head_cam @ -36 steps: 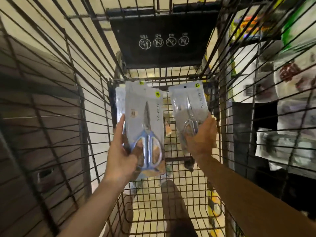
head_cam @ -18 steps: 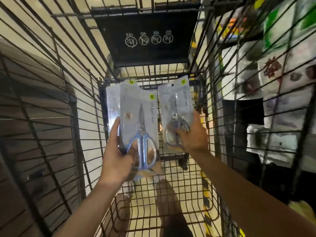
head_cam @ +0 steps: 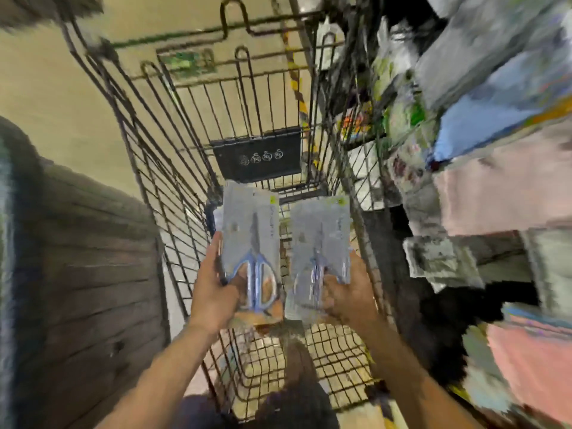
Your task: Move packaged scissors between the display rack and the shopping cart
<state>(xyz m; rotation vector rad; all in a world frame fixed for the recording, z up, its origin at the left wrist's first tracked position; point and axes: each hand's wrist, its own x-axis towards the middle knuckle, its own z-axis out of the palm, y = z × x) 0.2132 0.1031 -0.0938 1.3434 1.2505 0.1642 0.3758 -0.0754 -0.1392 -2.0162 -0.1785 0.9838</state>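
While both packs sit upright above the cart basket:
Left hand [head_cam: 213, 292]: grips blue-handled scissors pack [head_cam: 250, 243] at its lower edge.
Right hand [head_cam: 346, 292]: pinches second scissors pack [head_cam: 318, 236], just right.
Shopping cart [head_cam: 185, 187]: beneath.
Display rack [head_cam: 464, 150]: right, blurred.

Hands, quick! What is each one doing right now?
Left hand: holding the blue-handled scissors pack.
Right hand: holding the second scissors pack.
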